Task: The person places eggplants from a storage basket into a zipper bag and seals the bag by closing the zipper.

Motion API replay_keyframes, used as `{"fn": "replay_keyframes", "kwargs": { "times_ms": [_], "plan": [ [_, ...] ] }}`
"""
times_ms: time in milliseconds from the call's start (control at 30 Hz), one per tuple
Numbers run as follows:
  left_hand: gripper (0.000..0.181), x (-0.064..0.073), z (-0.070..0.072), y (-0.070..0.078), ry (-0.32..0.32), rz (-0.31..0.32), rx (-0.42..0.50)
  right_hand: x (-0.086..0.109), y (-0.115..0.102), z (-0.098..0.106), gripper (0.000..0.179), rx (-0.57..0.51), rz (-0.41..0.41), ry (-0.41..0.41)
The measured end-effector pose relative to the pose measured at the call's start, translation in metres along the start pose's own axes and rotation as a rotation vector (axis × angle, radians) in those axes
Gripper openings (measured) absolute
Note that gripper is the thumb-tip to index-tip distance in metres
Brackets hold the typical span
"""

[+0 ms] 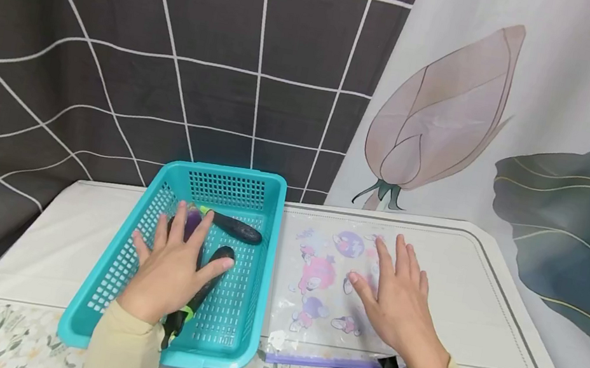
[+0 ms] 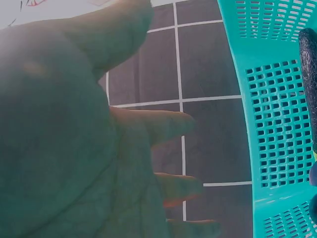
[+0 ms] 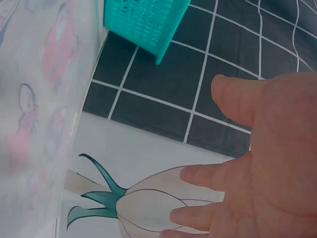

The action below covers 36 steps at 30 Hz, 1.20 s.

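Observation:
With fingers spread, my left hand (image 1: pixel 171 270) hovers over a turquoise plastic basket (image 1: pixel 246 344), touching nothing that I can make out. Inside lie dark, elongated pieces with lime-green parts, one near the back (image 1: pixel 238 228) and another (image 1: pixel 217 274) partly under the hand. A purple item (image 1: pixel 193 221) shows between the fingers; the rest of it is hidden. My right hand (image 1: pixel 403 304), fingers extended, is above a clear zip bag (image 1: pixel 281 310) printed with pink and purple cartoon figures. Its palm (image 3: pixel 282 163) holds nothing in the right wrist view, and the left palm (image 2: pixel 64 129) is likewise bare.
Basket and bag lie side by side on a white table cover (image 1: pixel 486 291) with a floral front band. A dark grid-patterned cloth (image 1: pixel 210 22) hangs behind on the left. A white curtain with a printed flower bud (image 1: pixel 439 117) hangs on the right.

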<state>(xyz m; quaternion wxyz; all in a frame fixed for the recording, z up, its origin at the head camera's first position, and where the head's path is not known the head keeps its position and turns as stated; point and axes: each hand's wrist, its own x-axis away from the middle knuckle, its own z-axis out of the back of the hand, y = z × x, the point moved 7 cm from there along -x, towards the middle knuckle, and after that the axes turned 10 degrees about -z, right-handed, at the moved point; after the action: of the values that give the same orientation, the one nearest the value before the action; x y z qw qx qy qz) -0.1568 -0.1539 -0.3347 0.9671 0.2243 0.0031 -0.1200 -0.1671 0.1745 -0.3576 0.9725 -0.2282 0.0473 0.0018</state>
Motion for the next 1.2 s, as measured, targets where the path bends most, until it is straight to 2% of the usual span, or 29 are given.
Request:
{"fn": "replay_keyframes", "kwargs": {
  "times_ms": [233, 633, 833, 1033, 1200],
  "plan": [
    [0.094, 0.003, 0.001, -0.012, -0.03, 0.057, -0.008, 0.001, -0.002, -0.002, 0.079, 0.002, -0.003, -0.022],
    [0.094, 0.003, 0.005, -0.019, -0.048, 0.062, 0.009, 0.002, -0.007, 0.006, 0.076, 0.014, 0.053, 0.004],
    [0.091, 0.003, 0.006, -0.022, -0.052, 0.075, 0.015, 0.004, -0.007, 0.003, 0.073, 0.014, 0.085, -0.013],
    [0.076, 0.005, 0.006, -0.02, -0.061, 0.064, -0.011, 0.008, -0.007, 0.0, 0.072, 0.031, 0.115, -0.032],
    [0.067, 0.006, 0.008, -0.025, -0.058, 0.049, -0.041, 0.009, -0.007, -0.001, 0.073, 0.026, 0.132, -0.036]
  ]
}}
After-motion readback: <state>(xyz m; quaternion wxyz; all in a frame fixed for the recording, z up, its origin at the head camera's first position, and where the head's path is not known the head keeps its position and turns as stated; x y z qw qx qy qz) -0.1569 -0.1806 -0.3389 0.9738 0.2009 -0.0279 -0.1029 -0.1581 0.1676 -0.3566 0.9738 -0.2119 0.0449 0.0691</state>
